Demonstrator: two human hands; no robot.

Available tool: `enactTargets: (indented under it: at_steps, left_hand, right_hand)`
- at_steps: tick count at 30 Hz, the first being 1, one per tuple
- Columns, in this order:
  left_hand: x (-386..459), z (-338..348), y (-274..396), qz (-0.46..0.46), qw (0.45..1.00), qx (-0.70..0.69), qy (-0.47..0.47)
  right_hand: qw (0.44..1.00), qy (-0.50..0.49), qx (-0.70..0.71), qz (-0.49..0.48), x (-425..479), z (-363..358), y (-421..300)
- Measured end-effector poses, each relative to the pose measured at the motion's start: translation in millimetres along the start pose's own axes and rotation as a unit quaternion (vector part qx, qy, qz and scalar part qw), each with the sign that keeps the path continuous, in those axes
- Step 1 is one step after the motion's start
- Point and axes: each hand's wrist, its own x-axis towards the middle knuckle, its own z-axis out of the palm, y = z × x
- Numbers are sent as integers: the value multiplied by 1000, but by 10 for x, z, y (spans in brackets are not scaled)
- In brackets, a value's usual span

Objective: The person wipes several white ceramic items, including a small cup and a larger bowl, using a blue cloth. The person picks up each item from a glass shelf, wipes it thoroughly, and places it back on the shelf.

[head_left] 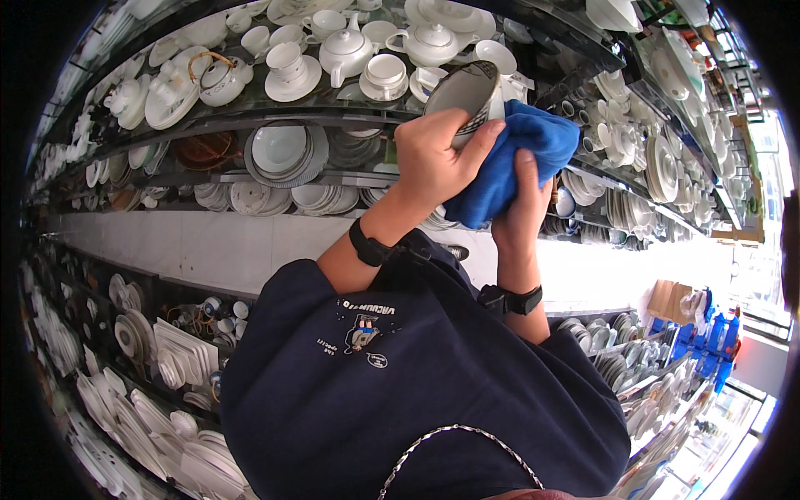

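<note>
My left hand (434, 156) grips the near rim of a patterned ceramic bowl (461, 94), which is tilted so that its pale inside shows. A blue cloth (531, 147) lies against the bowl's right side. My right hand (525, 200) holds this cloth from below, thumb on top; its fingers are mostly hidden behind the fabric. Just beyond the bowl, white teapots (345, 53), a stacked cup (385, 69) on its saucer and other cups stand on the dark shelf.
Lower shelves hold stacked plates (279, 149) and bowls (325, 197). More crockery fills the shelving at right, with white teaware (619, 144). Behind me are square white plates (181, 350). A pale floor (231, 250) runs between the shelves. A cardboard box (667, 300) stands at far right.
</note>
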Motion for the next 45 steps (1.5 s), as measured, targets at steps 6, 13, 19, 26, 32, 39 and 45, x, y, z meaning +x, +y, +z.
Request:
enactTargets:
  at_steps: [6,13,19,26,32,39,45]
  left_hand:
    - [19,4,61,61,995,52,-54]
    - [24,-136,188,15,991,-46,-125]
    - [-35,-235,154,-150,945,-274,-99]
    - [28,-284,83,-377,825,-421,-22]
    - [38,-334,7,-379,787,-486,-31]
    - [33,-214,14,-468,645,-603,36]
    - [-117,-141,44,-524,681,-511,-15]
  right_hand:
    - [982,-49,-143,-112,-15,-49,2]
    - [996,-75,-37,25,187,-102,-287]
    - [985,-164,35,-40,98,-275,-182]
    - [970,-139,-114,-163,16,-207,-11]
    - [944,-142,-203,-216,29,-171,90]
    - [897,-133,-331,-261,152,-108,177]
    - [949,-153,-186,-202,209,-576,602]
